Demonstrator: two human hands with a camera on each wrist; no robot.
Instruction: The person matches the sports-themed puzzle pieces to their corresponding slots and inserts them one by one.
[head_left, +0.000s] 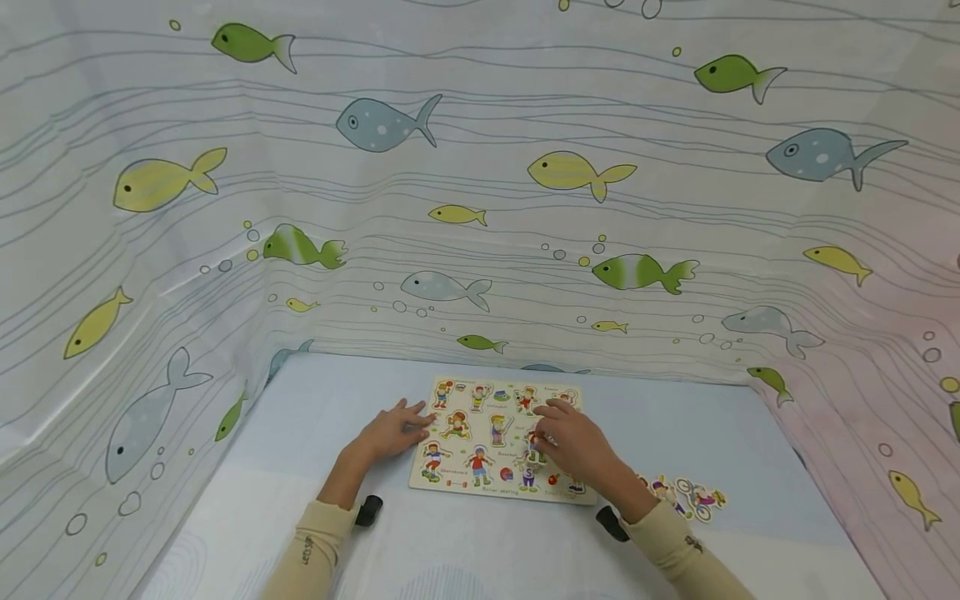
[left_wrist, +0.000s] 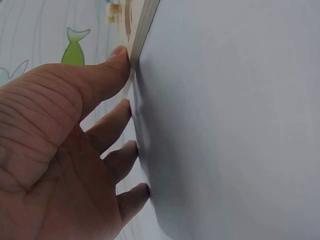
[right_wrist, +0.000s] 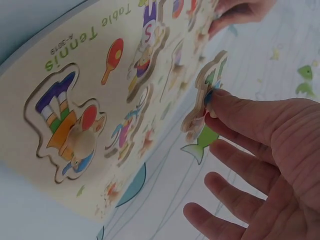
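Note:
A wooden puzzle board (head_left: 416,477) with sports figures lies on the table. My left hand (head_left: 393,431) is at its left edge. In the left wrist view, the left thumb touches the board's edge and the fingertips (left_wrist: 132,195) rest on the table. Over the right part of the board, my right hand (head_left: 576,440) pinches a figure-shaped wooden puzzle piece (right_wrist: 201,95) between thumb and index finger, its other fingers spread. That piece is held off the board, seen edge-on in the right wrist view. A table tennis figure (right_wrist: 62,125) with a round knob sits in its recess.
Loose figure pieces, among them a cyclist (head_left: 703,502), lie on the table to the right of the board, beside the right forearm. The pale blue table (head_left: 300,417) is enclosed by a fish-printed sheet (head_left: 510,250) at the back and sides.

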